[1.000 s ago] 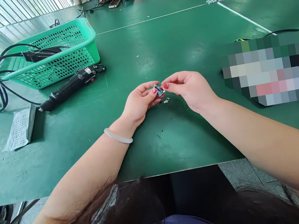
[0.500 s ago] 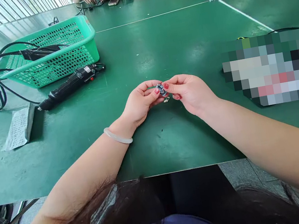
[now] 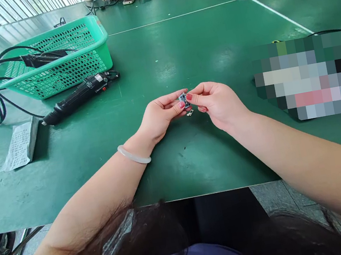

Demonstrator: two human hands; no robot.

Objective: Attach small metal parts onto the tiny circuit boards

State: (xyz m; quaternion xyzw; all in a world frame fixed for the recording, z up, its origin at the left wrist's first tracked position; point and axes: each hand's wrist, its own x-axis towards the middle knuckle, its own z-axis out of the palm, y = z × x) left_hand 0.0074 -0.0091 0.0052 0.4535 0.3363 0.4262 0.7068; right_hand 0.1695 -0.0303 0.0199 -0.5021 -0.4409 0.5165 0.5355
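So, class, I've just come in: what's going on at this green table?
A person is working with bare hands. The left hand holds a small grey part, and the right hand pinches at its edge. A tiny metal piece lies just below them. Off to the left, a black tool rests beside a green basket.

Extends both arms forward, with bare forearms slanting inward from either side. Holds left hand and right hand close together, with wrists nearly straight. Points both thumbs toward each other, pinching with thumb and fingertips on each side. Shows red-painted nails on both.
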